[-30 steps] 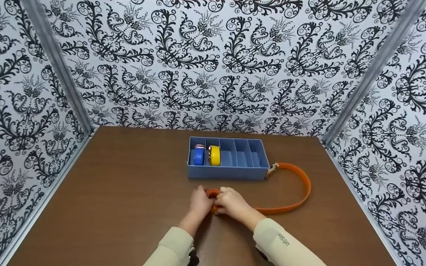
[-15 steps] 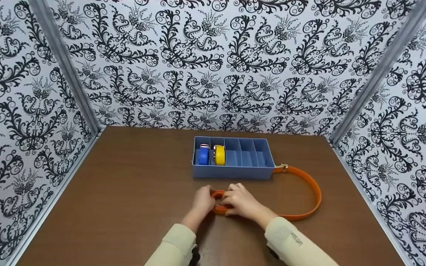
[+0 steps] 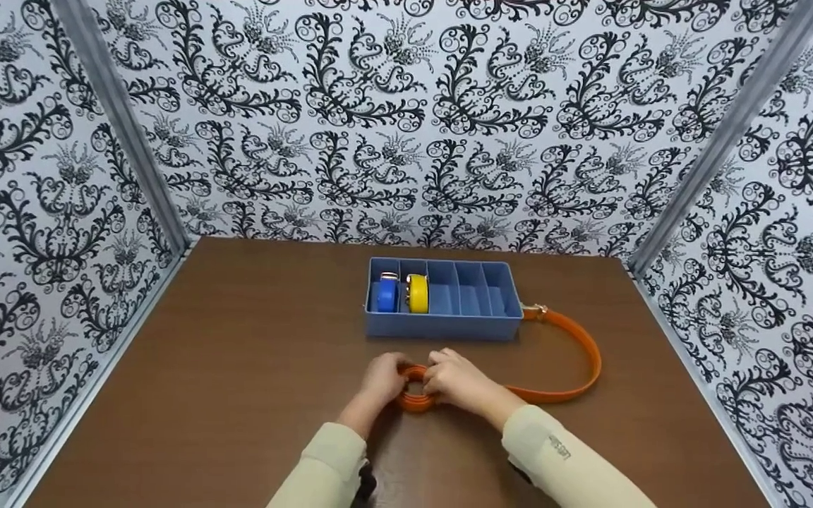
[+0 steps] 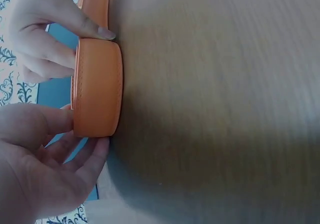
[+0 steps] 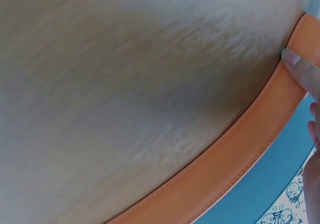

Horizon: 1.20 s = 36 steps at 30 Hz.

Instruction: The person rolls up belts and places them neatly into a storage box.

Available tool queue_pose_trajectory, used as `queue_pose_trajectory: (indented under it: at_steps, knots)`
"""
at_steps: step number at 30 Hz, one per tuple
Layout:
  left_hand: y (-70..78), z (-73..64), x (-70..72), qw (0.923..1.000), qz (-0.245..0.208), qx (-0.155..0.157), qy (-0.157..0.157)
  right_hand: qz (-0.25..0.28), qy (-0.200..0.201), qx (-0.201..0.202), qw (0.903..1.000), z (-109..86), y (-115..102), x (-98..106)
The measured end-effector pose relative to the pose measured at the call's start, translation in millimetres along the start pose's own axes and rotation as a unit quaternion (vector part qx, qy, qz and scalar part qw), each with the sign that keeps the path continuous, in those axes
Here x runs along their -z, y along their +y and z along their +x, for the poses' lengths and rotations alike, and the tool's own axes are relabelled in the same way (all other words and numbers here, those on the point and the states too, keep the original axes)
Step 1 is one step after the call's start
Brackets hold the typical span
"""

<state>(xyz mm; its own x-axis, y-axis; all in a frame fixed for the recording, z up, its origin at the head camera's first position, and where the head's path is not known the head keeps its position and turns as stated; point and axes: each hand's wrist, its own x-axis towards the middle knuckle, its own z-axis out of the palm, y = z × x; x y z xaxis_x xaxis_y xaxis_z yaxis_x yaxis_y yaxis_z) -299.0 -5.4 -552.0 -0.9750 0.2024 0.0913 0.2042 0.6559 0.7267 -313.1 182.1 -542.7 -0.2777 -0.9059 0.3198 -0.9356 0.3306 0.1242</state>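
Observation:
An orange belt with stitched edges stands on its edge on the brown table, one end rolled into a round coil. My left hand holds the coil's left side, thumb and fingers on its edges in the left wrist view. My right hand pinches the belt at the coil's right side, its thumb against the strap in the right wrist view. From there the unrolled length curves out to the right and back to its metal buckle, beside the box's right end.
Behind the coil stands a blue divided box. A rolled blue belt sits in its leftmost compartment and a rolled yellow belt in the one beside it. Patterned panels enclose the table at the back and sides.
The orange coil shows rounder and more open between my hands than a second ago. The loose loop swung outward, then drew back in slightly. Its buckle end has turned beside the box.

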Motion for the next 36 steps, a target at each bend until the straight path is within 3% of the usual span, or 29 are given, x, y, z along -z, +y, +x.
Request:
queue_pose_trajectory:
  at_steps: [7,12,15,20,25,31,33,36]
  knots:
    - [-0.3,-6.3,-11.8,0.9950,-0.024,0.062,0.075,-0.020,0.007,-0.024,0.9995,11.6,-6,-5]
    - [9.3,-12.2,-18.5,0.9803,0.003,0.137,0.143,-0.054,0.006,-0.030,0.9981,19.9,-7,-9]
    - [13.6,-11.6,-17.0,0.9778,0.022,0.154,0.141,-0.071,-0.005,-0.036,0.9968,21.2,-7,-7]
    - [11.2,-7.3,-11.3,0.9881,0.049,0.118,0.086,-0.064,-0.052,-0.048,0.9955,15.7,-6,-4]
    - [1.6,-4.5,-6.6,0.9966,0.059,0.054,0.019,-0.042,-0.091,-0.039,0.9942,6.1,0,1]
    - [-8.9,-3.7,2.4,0.9972,0.041,-0.057,-0.026,-0.039,-0.078,0.005,0.9962,2.9,6,6]
    - [-10.8,-4.0,4.9,0.9961,0.028,-0.077,-0.035,-0.034,-0.067,0.007,0.9972,4.4,7,5]
    - [-12.2,-3.5,8.6,0.9960,0.018,-0.079,-0.037,-0.017,-0.055,-0.004,0.9983,9.0,5,3]
